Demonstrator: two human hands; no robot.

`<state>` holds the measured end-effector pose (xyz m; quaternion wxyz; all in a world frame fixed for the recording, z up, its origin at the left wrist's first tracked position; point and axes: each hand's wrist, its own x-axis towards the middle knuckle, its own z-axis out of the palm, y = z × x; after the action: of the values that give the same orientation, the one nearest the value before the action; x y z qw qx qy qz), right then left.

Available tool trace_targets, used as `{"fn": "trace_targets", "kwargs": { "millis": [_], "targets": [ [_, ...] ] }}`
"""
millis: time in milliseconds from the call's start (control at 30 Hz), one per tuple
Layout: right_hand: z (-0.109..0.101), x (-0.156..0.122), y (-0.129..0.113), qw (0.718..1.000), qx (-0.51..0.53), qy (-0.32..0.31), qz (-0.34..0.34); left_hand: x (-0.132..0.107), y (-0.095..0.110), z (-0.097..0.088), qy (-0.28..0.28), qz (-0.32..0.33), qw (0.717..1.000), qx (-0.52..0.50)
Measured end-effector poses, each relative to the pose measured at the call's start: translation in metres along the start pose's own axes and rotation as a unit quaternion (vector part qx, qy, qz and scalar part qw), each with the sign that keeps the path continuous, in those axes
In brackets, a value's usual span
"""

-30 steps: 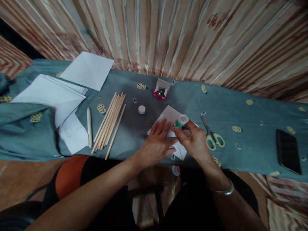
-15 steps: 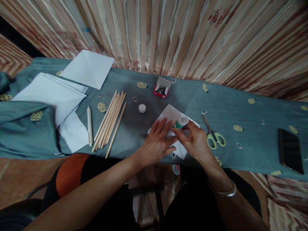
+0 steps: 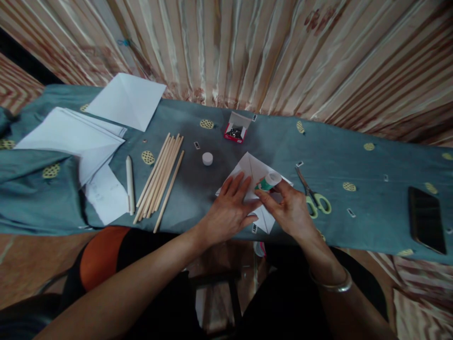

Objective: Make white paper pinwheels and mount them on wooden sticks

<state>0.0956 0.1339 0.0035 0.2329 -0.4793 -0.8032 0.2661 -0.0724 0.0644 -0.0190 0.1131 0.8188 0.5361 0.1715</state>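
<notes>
Cylindrical glue stick (image 3: 269, 181) over creased paper (image 3: 252, 168)

Folded paper (image 3: 252, 166) partly covered, box (image 3: 235, 132) contents indistinct

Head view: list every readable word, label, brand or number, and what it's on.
No text is readable.
On the green-and-white tube in the right hand: label blurred.
On the small red open box: print too small.
On the small white tags on the blue cloth: too small.
</notes>
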Motion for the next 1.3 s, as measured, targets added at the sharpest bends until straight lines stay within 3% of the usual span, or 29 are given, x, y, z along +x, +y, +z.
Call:
{"fn": "trace_targets", "kwargs": {
  "millis": [1300],
  "targets": [
    [0.002,0.011,0.006,0.999,0.011,0.027,0.029,-0.001,-0.001,0.002,0.009,0.000,1.000,-0.005]
  ]
}}
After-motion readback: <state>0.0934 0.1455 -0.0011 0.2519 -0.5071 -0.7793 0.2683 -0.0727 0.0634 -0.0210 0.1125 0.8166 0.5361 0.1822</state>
